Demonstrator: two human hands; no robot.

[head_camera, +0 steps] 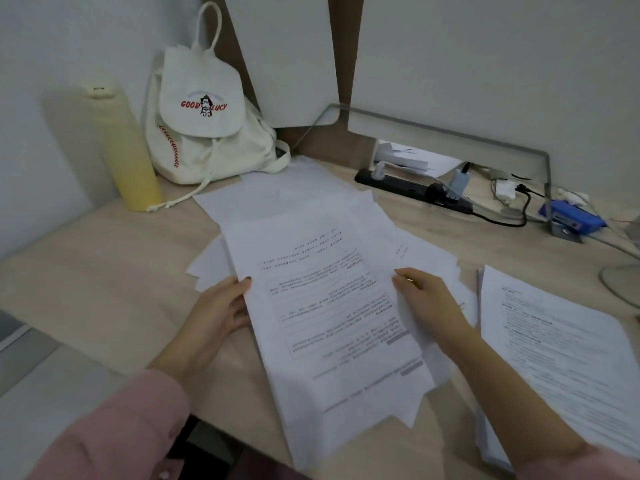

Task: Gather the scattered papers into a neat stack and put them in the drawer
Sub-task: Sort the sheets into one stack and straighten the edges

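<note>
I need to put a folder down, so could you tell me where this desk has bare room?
The widest bare desk lies left of the left hand, in front of the bottle and backpack. A narrow strip separates the loose papers from the power strip. The right is crowded with a second stack and cables.

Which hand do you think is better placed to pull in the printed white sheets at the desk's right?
Likely the right hand: it holds the white paper pile beside the printed white sheets; the left hand grips the far edge.
</note>
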